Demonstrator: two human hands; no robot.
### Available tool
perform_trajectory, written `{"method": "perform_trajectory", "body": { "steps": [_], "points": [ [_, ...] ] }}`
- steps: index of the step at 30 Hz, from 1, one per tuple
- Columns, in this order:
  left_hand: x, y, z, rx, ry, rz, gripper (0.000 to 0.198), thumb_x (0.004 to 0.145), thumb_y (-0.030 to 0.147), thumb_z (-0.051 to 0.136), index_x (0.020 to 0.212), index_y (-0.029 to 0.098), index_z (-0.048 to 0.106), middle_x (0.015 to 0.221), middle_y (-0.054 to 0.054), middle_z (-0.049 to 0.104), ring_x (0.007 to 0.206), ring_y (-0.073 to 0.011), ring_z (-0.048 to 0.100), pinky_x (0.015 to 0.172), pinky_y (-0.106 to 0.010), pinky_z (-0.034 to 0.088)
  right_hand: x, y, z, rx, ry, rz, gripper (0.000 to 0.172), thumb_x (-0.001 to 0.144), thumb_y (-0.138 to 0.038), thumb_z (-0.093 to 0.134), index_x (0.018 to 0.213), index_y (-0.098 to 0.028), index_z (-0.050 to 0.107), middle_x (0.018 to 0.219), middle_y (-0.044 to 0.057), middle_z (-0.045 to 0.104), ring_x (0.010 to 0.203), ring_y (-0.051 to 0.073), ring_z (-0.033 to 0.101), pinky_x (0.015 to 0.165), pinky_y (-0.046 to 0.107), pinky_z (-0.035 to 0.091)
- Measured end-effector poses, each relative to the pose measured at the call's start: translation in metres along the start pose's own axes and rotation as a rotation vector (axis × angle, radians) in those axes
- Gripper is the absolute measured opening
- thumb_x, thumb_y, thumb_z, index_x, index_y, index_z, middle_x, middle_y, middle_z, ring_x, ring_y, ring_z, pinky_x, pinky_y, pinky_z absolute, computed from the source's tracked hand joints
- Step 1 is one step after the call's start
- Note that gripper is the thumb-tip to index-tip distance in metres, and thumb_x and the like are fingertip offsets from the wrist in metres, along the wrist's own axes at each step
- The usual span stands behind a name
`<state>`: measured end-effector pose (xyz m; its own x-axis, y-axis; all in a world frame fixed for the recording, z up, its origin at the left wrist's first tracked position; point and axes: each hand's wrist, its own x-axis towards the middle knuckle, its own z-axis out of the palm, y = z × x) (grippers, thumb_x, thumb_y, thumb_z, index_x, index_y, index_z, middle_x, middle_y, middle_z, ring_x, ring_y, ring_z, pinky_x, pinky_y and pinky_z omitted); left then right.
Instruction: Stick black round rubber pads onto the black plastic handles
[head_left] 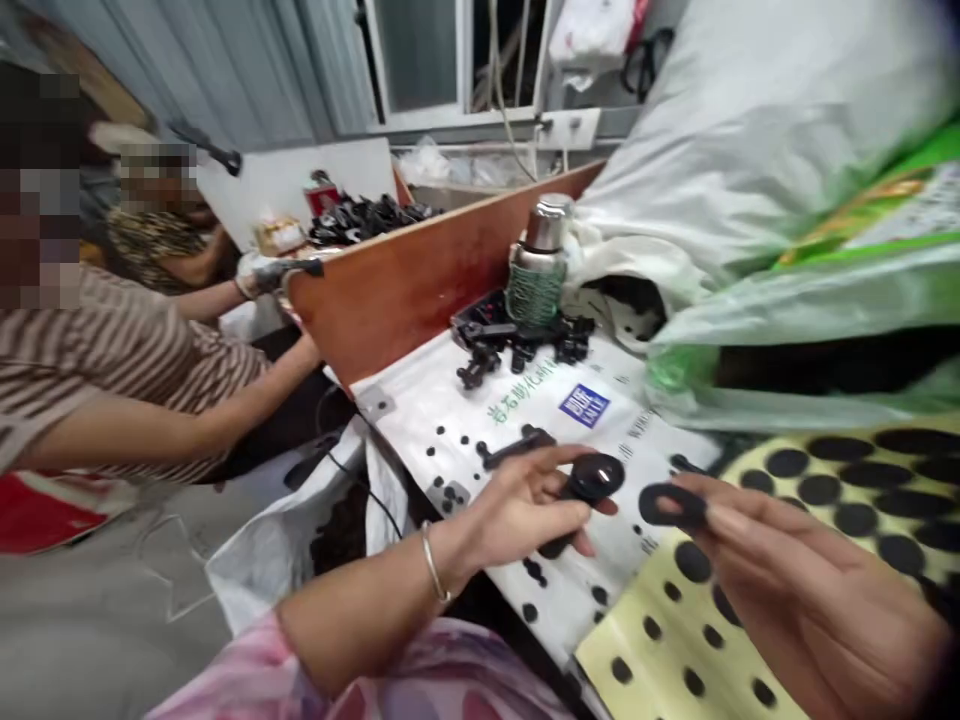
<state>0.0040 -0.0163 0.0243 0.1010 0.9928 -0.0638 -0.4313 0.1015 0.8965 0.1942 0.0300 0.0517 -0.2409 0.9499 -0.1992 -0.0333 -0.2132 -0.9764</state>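
Observation:
My left hand (521, 510), with a metal bangle on the wrist, is shut on a black rubber part (596, 478) that has a round cupped end. My right hand (810, 585) pinches a flat black rubber ring (673, 505) between thumb and fingers, close to that part. Below them lies a white woven sack (442, 420) printed with green characters, scattered with small black pieces. Under my right hand is a yellow backing sheet (660, 672) dotted with round black rubber pads (836, 490).
A heap of black moulded parts (517, 340) sits beside a steel flask in green netting (536, 265), against an orange wooden board (420, 290). Two co-workers (112, 380) sit at left, with more black parts (367, 220) beyond the board. Large sacks (750, 150) rise at right.

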Motion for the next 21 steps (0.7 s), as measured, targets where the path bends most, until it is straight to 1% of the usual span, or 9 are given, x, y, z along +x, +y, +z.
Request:
{"method": "perform_trajectory", "body": {
  "steps": [2, 4, 5, 7, 11, 14, 19, 21],
  "points": [
    [0.000, 0.004, 0.004, 0.050, 0.003, -0.036, 0.065, 0.067, 0.028, 0.075, 0.125, 0.013, 0.050, 0.091, -0.010, 0.066, 0.055, -0.0095, 0.060, 0.059, -0.022, 0.048, -0.003, -0.011, 0.000, 0.023, 0.048, 0.113, 0.038, 0.051, -0.046, 0.083, 0.080, -0.023, 0.072, 0.105, 0.007, 0.067, 0.108, 0.028, 0.056, 0.090, 0.029, 0.047],
    [-0.001, 0.005, 0.008, 0.113, 0.003, -0.050, 0.061, 0.069, 0.022, 0.071, 0.125, 0.013, 0.050, 0.092, -0.009, 0.066, 0.055, -0.0084, 0.058, 0.059, -0.022, 0.045, -0.004, -0.020, 0.005, 0.027, 0.058, 0.148, 0.035, 0.045, -0.046, 0.084, 0.068, -0.022, 0.070, 0.105, 0.006, 0.067, 0.110, 0.027, 0.054, 0.092, 0.028, 0.045],
    [-0.002, 0.004, 0.011, 0.144, 0.005, -0.052, 0.059, 0.069, 0.020, 0.069, 0.125, 0.013, 0.050, 0.092, -0.009, 0.066, 0.056, -0.0081, 0.058, 0.059, -0.022, 0.045, -0.005, -0.023, 0.008, 0.028, 0.041, 0.146, 0.033, 0.045, -0.045, 0.084, 0.063, -0.022, 0.069, 0.105, 0.006, 0.067, 0.110, 0.027, 0.054, 0.093, 0.028, 0.044],
    [-0.003, 0.003, 0.014, 0.187, 0.006, -0.060, 0.057, 0.070, 0.017, 0.066, 0.125, 0.013, 0.051, 0.092, -0.008, 0.065, 0.057, -0.0079, 0.058, 0.059, -0.021, 0.044, -0.006, -0.025, 0.012, 0.035, -0.011, 0.127, 0.028, 0.049, -0.042, 0.084, 0.061, -0.022, 0.069, 0.107, 0.006, 0.067, 0.111, 0.026, 0.053, 0.096, 0.029, 0.042],
    [-0.005, 0.004, 0.017, 0.173, -0.051, -0.077, 0.063, 0.067, 0.014, 0.066, 0.127, 0.011, 0.049, 0.098, -0.010, 0.064, 0.062, -0.0087, 0.058, 0.065, -0.024, 0.048, -0.008, -0.018, 0.013, 0.046, -0.079, 0.105, 0.020, 0.059, -0.038, 0.081, 0.069, -0.022, 0.072, 0.112, 0.006, 0.066, 0.117, 0.025, 0.050, 0.105, 0.034, 0.033],
    [-0.007, 0.006, 0.018, 0.152, -0.075, -0.083, 0.067, 0.065, 0.014, 0.067, 0.129, 0.010, 0.047, 0.104, -0.012, 0.064, 0.067, -0.0109, 0.058, 0.069, -0.027, 0.049, -0.007, -0.013, 0.010, 0.026, -0.087, 0.101, 0.019, 0.061, -0.038, 0.080, 0.070, -0.023, 0.073, 0.114, 0.006, 0.065, 0.120, 0.027, 0.048, 0.108, 0.039, 0.028],
    [-0.009, 0.003, 0.020, 0.132, -0.095, -0.076, 0.068, 0.068, 0.016, 0.068, 0.132, 0.011, 0.045, 0.112, -0.013, 0.061, 0.086, -0.0172, 0.059, 0.072, -0.026, 0.049, -0.006, -0.010, 0.009, 0.011, -0.073, 0.100, 0.019, 0.058, -0.040, 0.080, 0.066, -0.025, 0.073, 0.113, 0.008, 0.065, 0.114, 0.030, 0.053, 0.105, 0.043, 0.034],
    [-0.009, 0.001, 0.020, 0.123, -0.112, -0.075, 0.068, 0.069, 0.016, 0.067, 0.133, 0.012, 0.044, 0.114, -0.014, 0.060, 0.092, -0.0186, 0.058, 0.073, -0.026, 0.049, -0.006, -0.009, 0.009, 0.002, -0.075, 0.096, 0.020, 0.058, -0.041, 0.080, 0.068, -0.025, 0.073, 0.113, 0.008, 0.065, 0.111, 0.030, 0.055, 0.103, 0.043, 0.036]
  ]
}}
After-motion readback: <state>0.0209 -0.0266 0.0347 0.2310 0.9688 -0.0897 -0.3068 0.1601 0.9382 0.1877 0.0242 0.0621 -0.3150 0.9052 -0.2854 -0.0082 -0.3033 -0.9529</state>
